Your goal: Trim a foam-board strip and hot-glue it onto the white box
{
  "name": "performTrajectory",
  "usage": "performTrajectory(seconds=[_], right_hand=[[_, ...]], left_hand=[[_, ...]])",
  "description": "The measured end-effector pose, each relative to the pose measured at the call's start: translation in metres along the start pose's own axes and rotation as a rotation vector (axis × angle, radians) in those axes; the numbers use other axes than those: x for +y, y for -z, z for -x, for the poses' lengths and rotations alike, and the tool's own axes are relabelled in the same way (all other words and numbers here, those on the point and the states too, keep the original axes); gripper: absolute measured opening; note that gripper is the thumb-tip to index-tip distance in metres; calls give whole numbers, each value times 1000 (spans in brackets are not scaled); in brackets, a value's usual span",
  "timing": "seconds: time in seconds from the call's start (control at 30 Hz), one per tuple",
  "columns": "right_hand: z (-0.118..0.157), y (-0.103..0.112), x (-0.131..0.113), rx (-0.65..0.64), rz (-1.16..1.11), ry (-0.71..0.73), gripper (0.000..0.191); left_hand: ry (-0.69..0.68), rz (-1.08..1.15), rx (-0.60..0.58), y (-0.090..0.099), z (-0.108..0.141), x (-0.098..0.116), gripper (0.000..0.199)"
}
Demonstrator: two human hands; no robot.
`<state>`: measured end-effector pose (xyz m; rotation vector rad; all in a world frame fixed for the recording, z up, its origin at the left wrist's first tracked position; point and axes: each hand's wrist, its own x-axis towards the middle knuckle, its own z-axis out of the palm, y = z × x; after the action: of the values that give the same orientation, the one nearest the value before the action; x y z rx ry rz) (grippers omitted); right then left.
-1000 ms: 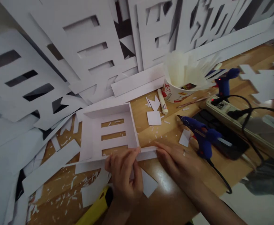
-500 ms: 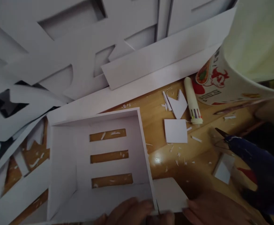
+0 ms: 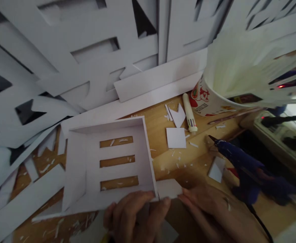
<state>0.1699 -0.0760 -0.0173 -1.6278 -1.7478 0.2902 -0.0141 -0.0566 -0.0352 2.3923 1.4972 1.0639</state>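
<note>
An open white foam-board box (image 3: 116,135) with three slots in its base lies on the wooden table. My left hand (image 3: 135,214) grips the box's near wall by its right corner, fingers over the edge and thumb in front. A small white board piece (image 3: 168,189) lies against the outside of that corner. Its right end is pinched between the thumb and fingers of my right hand (image 3: 211,206). Further right rests a blue glue gun (image 3: 241,158), its dark nozzle pointing left.
Cut-out white boards (image 3: 92,30) stand behind the box. A paper bucket (image 3: 208,98) of pale sticks, a multicolour pen (image 3: 189,113), a square white piece (image 3: 176,137) and scraps lie at centre right. A power strip (image 3: 279,135) sits at the right, white strips (image 3: 28,199) at left.
The view has shifted right and back, showing more of both hands, the power strip and the glue gun. Both hands still hold the box corner and the small piece.
</note>
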Motion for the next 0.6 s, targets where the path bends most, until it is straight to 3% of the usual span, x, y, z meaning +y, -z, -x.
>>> performTrajectory(seconds=[0.17, 0.33, 0.6], right_hand=[[3, -8, -3, 135, -2, 47, 11], [14, -18, 1, 223, -2, 66, 16], [16, -28, 7, 316, -15, 131, 27]], left_hand=[[-54, 102, -69, 4, -5, -1, 38], [9, 201, -6, 2, -4, 5, 48], [-35, 190, 111, 4, 1, 8, 52]])
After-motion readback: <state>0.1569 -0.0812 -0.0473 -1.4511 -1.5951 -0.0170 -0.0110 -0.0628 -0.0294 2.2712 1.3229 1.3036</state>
